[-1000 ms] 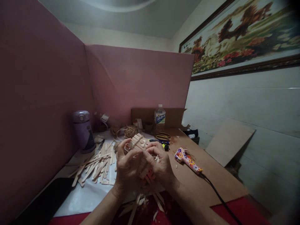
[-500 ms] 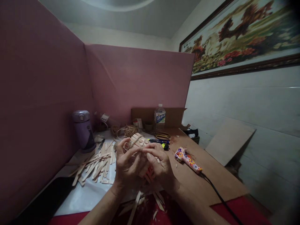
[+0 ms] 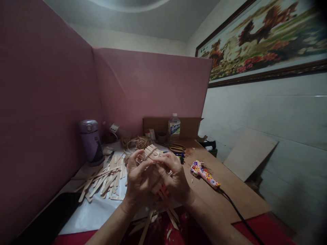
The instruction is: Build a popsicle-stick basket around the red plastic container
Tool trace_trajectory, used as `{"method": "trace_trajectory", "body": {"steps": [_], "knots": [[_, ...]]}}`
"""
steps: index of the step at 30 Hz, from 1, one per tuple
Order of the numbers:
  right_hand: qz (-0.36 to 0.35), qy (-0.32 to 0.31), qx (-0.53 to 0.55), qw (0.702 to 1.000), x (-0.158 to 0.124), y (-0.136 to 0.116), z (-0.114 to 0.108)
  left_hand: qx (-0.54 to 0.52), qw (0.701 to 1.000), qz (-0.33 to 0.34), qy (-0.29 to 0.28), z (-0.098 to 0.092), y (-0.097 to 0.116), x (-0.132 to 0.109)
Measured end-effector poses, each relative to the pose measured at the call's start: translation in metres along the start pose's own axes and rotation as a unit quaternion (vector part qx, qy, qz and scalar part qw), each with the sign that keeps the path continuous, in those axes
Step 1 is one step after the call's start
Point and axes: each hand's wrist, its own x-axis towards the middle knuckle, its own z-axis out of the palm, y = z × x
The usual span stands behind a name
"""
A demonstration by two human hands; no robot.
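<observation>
Between my two hands is a small craft piece [image 3: 151, 150] built of pale wooden sticks, with a cord or thin strip across its upper part. My left hand [image 3: 138, 175] is closed around its left side, thumb and fingertips against the sticks. My right hand [image 3: 176, 173] grips the right side, its fingers bent over the front near the left fingertips. The fingers hide most of the piece. Reddish-orange crossed strips [image 3: 162, 192] show just below, between the wrists; I cannot tell whether they belong to it.
Loose craft sticks [image 3: 107, 178] lie in a heap on the left, near a purple flask [image 3: 91, 143]. A flower-patterned glue gun [image 3: 205, 174] with a black cord rests on the brown board [image 3: 237, 195]. Twine [image 3: 142, 142], scissors [image 3: 177, 148] and a bottle [image 3: 174, 127] stand behind.
The craft piece has tilted slightly and shifted a little right in my hands. My right fingers have curled and moved slightly, covering more of its front.
</observation>
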Motion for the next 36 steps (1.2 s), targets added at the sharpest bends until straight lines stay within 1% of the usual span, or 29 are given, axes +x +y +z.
{"method": "trace_trajectory", "body": {"steps": [5, 12, 17, 22, 26, 30, 36], "knots": [[-0.006, 0.007, -0.009, 1.0, 0.001, -0.002, -0.001, 0.021, 1.0, 0.006, -0.009, -0.001, 0.003, -0.001], [0.037, 0.062, 0.048, 0.996, 0.0, -0.007, -0.001, 0.011, 1.0, 0.012, -0.018, -0.002, 0.006, 0.0], [0.06, 0.087, 0.047, 0.993, 0.0, -0.005, -0.002, 0.001, 1.0, 0.01, -0.022, -0.002, 0.005, -0.001], [0.069, 0.087, 0.05, 0.993, 0.0, -0.003, -0.001, 0.01, 1.0, 0.016, -0.024, -0.003, 0.008, -0.002], [0.086, 0.078, 0.062, 0.991, 0.002, -0.002, 0.0, 0.019, 0.999, 0.028, -0.023, -0.003, 0.01, -0.002], [0.104, 0.061, 0.075, 0.99, 0.003, -0.002, -0.001, 0.015, 0.998, 0.041, -0.035, -0.003, 0.011, -0.003], [0.089, 0.037, 0.06, 0.994, 0.005, -0.004, 0.0, 0.019, 0.999, 0.037, -0.026, -0.002, 0.011, -0.002]]}}
